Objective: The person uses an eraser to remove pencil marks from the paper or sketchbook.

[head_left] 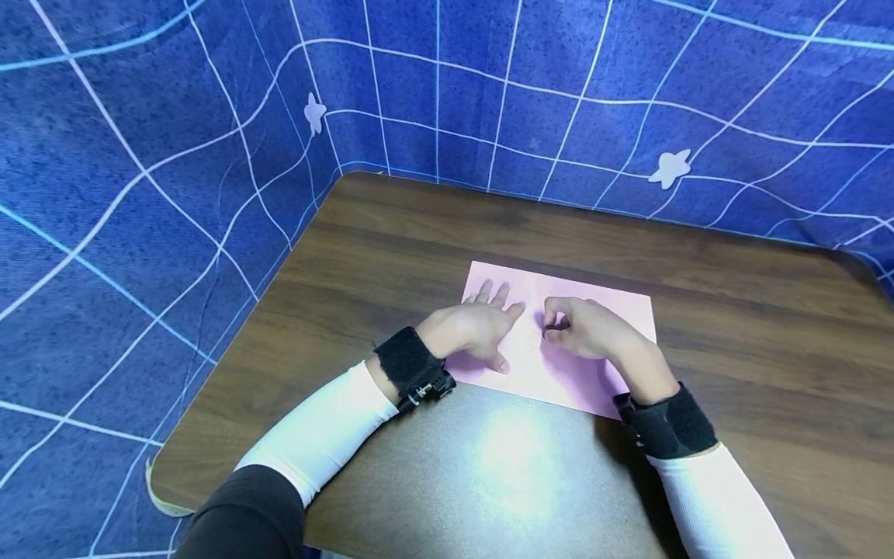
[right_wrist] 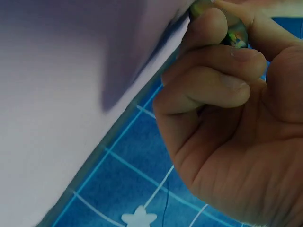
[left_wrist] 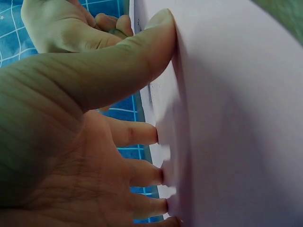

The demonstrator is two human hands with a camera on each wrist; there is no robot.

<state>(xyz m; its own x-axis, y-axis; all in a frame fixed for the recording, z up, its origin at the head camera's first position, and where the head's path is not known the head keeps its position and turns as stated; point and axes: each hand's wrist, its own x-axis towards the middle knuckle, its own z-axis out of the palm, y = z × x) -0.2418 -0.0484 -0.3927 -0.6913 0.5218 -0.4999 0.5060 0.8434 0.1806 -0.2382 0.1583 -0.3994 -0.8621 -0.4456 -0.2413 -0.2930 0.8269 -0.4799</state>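
Observation:
A sheet of pink paper (head_left: 513,388) lies on the wooden table. The left hand (head_left: 475,330) rests on its left part, fingers spread and fairly straight. In the left wrist view the thumb and fingertips of the left hand (left_wrist: 71,137) touch the sheet. Over the middle of the paper, the right hand (head_left: 590,330) pinches a short dark object (right_wrist: 238,35) between thumb and fingers. The object has a small multicoloured patch; its kind cannot be told because fingers cover most of it. Its lower end is close to the paper; contact is unclear.
The brown wooden table (head_left: 391,233) extends around the sheet, with a bright glare near its front. Blue cloth (head_left: 230,155) with white grid lines and star shapes hangs behind and to the left. Both wrists wear black straps (head_left: 405,361).

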